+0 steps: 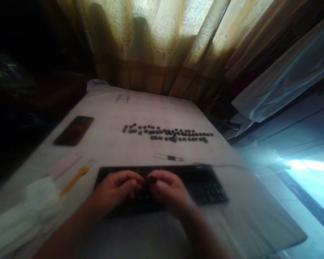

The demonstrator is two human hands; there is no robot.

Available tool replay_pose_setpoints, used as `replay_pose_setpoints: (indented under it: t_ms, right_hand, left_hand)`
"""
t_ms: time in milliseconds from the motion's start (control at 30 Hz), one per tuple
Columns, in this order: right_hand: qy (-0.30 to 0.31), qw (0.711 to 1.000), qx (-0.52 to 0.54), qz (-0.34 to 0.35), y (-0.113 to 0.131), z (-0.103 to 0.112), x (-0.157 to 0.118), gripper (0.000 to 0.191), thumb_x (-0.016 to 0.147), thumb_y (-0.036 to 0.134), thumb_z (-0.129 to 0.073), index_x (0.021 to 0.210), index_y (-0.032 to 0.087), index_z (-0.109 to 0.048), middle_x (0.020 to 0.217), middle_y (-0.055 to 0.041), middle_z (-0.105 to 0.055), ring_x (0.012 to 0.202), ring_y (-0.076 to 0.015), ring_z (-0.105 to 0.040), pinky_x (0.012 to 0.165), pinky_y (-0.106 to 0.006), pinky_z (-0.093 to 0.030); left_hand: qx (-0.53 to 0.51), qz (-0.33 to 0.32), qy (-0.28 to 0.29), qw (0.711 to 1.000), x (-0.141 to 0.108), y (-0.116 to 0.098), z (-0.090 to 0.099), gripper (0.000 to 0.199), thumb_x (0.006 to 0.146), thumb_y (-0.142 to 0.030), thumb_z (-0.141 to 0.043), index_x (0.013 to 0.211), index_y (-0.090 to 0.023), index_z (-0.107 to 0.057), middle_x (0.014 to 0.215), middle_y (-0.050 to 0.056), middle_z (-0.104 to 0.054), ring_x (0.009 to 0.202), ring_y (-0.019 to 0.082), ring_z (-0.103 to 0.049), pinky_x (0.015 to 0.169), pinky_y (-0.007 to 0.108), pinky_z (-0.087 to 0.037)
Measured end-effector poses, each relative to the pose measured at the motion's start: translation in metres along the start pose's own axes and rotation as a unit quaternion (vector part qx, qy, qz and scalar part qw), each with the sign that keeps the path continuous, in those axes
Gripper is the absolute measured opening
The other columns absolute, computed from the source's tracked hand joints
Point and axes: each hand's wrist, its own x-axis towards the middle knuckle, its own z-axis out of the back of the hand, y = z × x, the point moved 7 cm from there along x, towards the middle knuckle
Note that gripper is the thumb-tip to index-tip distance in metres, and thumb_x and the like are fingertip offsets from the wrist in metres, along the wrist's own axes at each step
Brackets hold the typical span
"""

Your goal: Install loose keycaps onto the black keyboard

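Observation:
A black keyboard (202,187) lies near the front of the cloth-covered table, with keys visible at its right end. Over its middle, my left hand (118,187) and my right hand (170,190) meet with fingertips pinched. Between them is a small dark piece (152,179), apparently a keycap, gripped by my right hand; my left fingertips are against its left side, and what they pinch is blurred. Beyond the keyboard sits a wire tool with a dark handle (171,157). Several loose black keycaps (174,137) are spread in rough rows farther back.
A phone (74,130) lies at the left of the table (113,151). Nearer are a pink item (64,163), a yellow-handled brush (75,180) and a crumpled white cloth (29,212). A cable (226,166) runs right from the keyboard. Curtains (162,54) hang behind.

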Motion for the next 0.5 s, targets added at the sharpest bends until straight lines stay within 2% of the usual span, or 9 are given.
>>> replay_pose_setpoints:
  t_ms: [67,167,267,500]
  right_hand:
    - [0.005,0.989,0.13,-0.076,-0.016,0.002,0.001,0.038,0.068,0.052,-0.082,0.082,0.019,-0.069,0.059,0.004,-0.05,0.049,-0.0075,-0.039,0.044,-0.019,-0.032]
    - [0.011,0.968,0.218,-0.122,-0.027,0.003,0.001,0.044,0.061,0.051,-0.088,0.077,0.016,-0.066,0.058,0.0054,-0.047,0.048,-0.0051,-0.035,0.042,-0.016,-0.029]
    - [0.028,0.957,0.258,-0.131,-0.03,0.001,0.001,0.042,0.063,0.048,-0.088,0.077,0.016,-0.066,0.059,0.0059,-0.046,0.049,-0.0041,-0.035,0.042,-0.014,-0.03]
    - [0.045,0.941,0.308,-0.13,-0.028,0.0,0.0,0.038,0.063,0.042,-0.09,0.079,0.015,-0.068,0.064,0.0046,-0.049,0.052,-0.004,-0.038,0.044,-0.013,-0.032]
  left_hand:
    - [-0.003,-0.005,-0.033,0.999,0.0,-0.001,0.006,0.044,0.058,-0.06,-0.073,0.077,-0.02,-0.07,0.055,-0.003,-0.059,0.039,0.006,-0.038,0.037,0.02,-0.025]
    - [-0.01,-0.014,-0.087,0.996,0.001,0.001,0.018,0.047,0.06,-0.063,-0.072,0.077,-0.019,-0.07,0.054,-0.003,-0.058,0.041,0.007,-0.04,0.038,0.019,-0.027]
    - [-0.013,-0.048,-0.136,0.989,0.003,0.002,0.034,0.049,0.064,-0.066,-0.071,0.077,-0.019,-0.069,0.057,-0.001,-0.06,0.046,0.01,-0.048,0.039,0.019,-0.031]
    - [-0.024,-0.109,-0.256,0.96,0.003,0.003,0.073,0.043,0.068,-0.061,-0.071,0.076,-0.019,-0.069,0.059,0.0,-0.064,0.049,0.012,-0.053,0.042,0.022,-0.038]
